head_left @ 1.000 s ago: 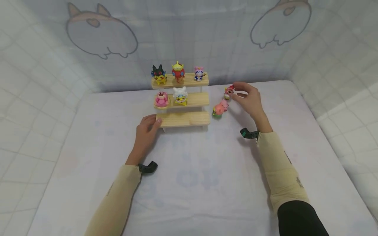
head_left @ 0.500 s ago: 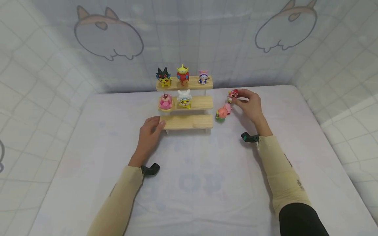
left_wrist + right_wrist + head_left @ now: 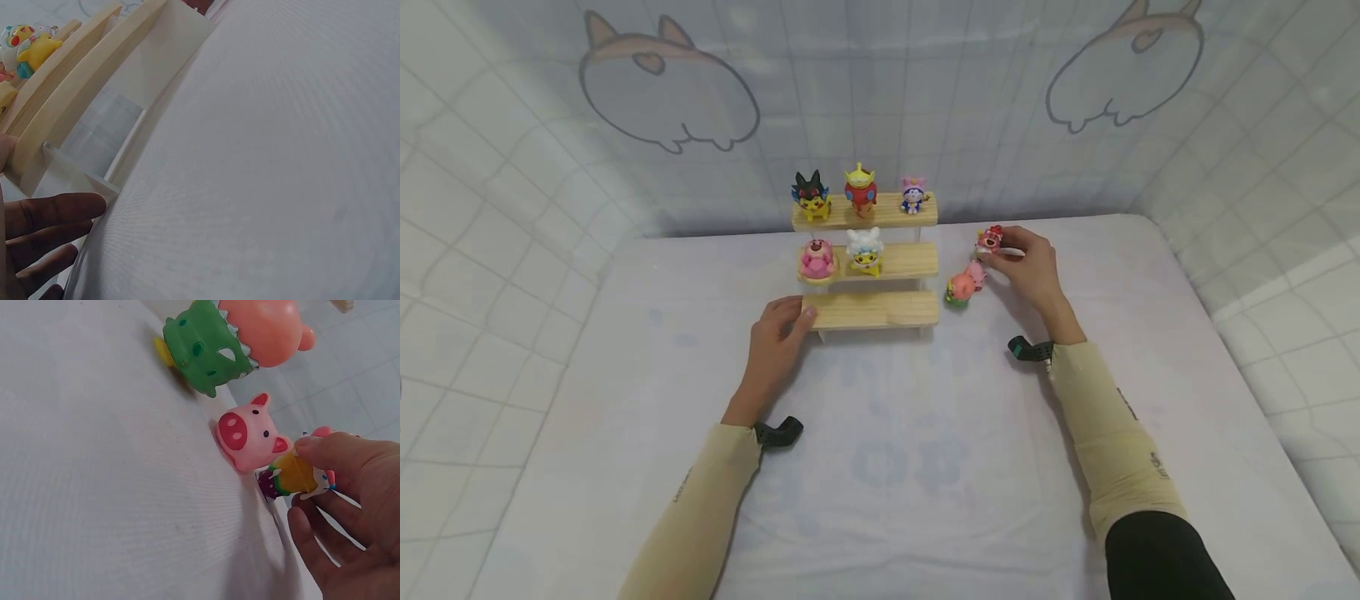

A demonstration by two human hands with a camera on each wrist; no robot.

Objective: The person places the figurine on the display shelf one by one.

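In the head view, my left hand [image 3: 777, 335] holds the left end of the bottom step of a three-step wooden display stand [image 3: 880, 310]. Its thumb lies on the board, while several fingers extend beside the stand's leg in the left wrist view. My right hand [image 3: 1032, 265] pinches a small red-and-pink figurine [image 3: 989, 240] between thumb and fingers, right of the stand. In the right wrist view, that figurine's yellow middle [image 3: 295, 474] shows, and the hand partly hides its head. Beside it sit a pink pig figurine [image 3: 247, 434] and a green-and-coral figurine [image 3: 209, 350].
Three figurines stand on the top step, among them a yellow-and-red one [image 3: 861, 192]. The middle step bears a pink bear [image 3: 817, 260] and a white-hatted yellow figurine [image 3: 866, 252]. A white cloth [image 3: 880, 500] covers the table, with a curtain [image 3: 895, 100] behind.
The head view has shifted a little. Both hands stay nearly where they were relative to the stand, and the figurine in my right hand shows no clear movement.
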